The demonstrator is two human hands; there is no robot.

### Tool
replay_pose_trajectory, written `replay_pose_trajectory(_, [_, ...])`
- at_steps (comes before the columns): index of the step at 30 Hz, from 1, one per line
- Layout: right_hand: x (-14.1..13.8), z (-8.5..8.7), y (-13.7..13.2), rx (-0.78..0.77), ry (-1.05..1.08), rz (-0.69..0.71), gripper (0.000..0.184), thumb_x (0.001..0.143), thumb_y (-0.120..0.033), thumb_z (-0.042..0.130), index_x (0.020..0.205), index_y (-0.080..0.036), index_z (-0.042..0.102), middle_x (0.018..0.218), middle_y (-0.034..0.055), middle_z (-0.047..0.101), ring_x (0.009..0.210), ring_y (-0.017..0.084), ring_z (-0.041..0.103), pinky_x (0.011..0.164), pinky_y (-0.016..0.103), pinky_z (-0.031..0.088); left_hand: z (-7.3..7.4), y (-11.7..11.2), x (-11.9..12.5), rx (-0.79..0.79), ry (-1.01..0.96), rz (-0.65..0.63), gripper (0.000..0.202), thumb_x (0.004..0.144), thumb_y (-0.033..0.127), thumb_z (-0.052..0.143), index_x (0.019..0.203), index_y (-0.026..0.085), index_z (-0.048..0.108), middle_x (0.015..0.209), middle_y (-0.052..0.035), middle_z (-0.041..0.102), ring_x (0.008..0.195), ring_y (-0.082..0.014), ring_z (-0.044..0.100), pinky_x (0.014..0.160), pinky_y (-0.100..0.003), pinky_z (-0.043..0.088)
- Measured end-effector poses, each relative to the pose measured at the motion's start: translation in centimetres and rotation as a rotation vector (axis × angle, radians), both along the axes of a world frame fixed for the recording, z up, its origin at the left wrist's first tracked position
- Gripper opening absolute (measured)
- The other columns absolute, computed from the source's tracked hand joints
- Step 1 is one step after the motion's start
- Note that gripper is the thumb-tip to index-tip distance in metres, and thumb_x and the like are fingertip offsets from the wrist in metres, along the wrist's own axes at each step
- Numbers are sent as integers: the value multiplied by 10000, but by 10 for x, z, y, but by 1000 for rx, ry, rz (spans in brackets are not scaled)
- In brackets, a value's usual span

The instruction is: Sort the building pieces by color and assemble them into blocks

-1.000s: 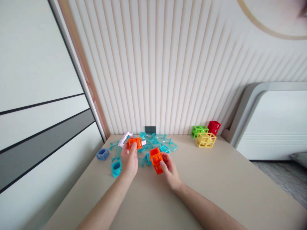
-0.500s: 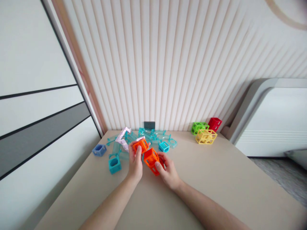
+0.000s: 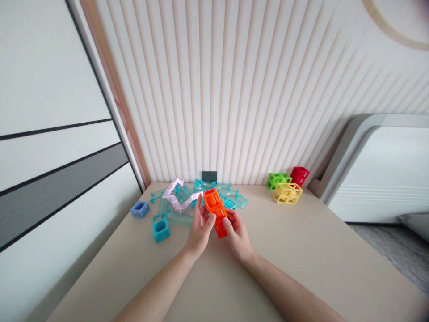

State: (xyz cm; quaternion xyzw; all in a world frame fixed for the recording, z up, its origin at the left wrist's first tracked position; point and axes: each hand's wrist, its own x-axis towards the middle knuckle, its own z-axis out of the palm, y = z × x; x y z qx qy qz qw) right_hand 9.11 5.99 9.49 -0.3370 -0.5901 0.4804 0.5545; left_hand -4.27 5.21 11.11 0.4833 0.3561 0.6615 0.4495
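An orange stack of hollow cube blocks (image 3: 215,206) is held up over the table, lined up end to end and tilted. My left hand (image 3: 201,229) grips it from the left, thumb on its front face. On the other side my right hand (image 3: 238,235) is closed on its lower part, thumb pressed against the edge. Just behind lies a teal cube block (image 3: 229,204), partly covered by the orange stack. To the left of my hands are a larger teal cube block (image 3: 161,230) and a pale purple zigzag piece (image 3: 174,202).
Several clear teal track pieces (image 3: 181,218) lie spread toward the wall. A blue cube block (image 3: 139,209) sits at the table's left edge. At the back right stand green blocks (image 3: 278,180), yellow blocks (image 3: 287,193) and a red block (image 3: 299,175). A dark socket (image 3: 209,176) is on the wall.
The orange block in my left hand has come together with the orange blocks in my right, now forming one straight stack. My left hand has moved right, uncovering more of the purple piece.
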Motion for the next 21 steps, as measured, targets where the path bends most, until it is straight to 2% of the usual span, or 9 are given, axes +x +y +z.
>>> replay_pose_trajectory(4, [1,1,0,-8,-34,60,423,939,-570,572,1191,-231,583,1137,94,710,976,233,689,884,386,571,-4,2,0,-26,35,77,550,916,522,601,1378,232,525,1323,-118,647,1282,-289,583,1082,-422,463])
replay_pose_trajectory(6, [2,1,0,0,-85,80,427,950,-555,563,1217,-224,596,1140,98,710,967,228,685,890,385,565,-5,2,-1,-43,48,107,511,925,531,583,1328,218,572,1297,-115,665,1268,-296,592,1072,-422,470])
replay_pose_trajectory(12, [11,2,6,70,-149,-66,486,954,-576,532,1256,-207,623,1112,115,715,1007,257,660,907,430,542,-3,-3,-2,-8,145,106,489,963,556,496,1307,227,610,1291,-103,672,1243,-290,602,1078,-418,457])
replay_pose_trajectory(16, [15,4,8,125,-169,-61,447,946,-549,563,1229,-215,657,1074,93,731,934,244,661,881,407,541,-2,-9,3,66,237,78,447,964,504,527,1319,243,604,1326,-99,643,1297,-283,556,1125,-423,407])
replay_pose_trajectory(21, [15,6,5,132,-162,-69,397,934,-533,590,1149,-216,692,1022,77,739,900,243,668,862,381,544,-1,-13,6,110,301,79,413,974,450,528,1335,259,587,1334,-106,619,1281,-282,558,1118,-435,412])
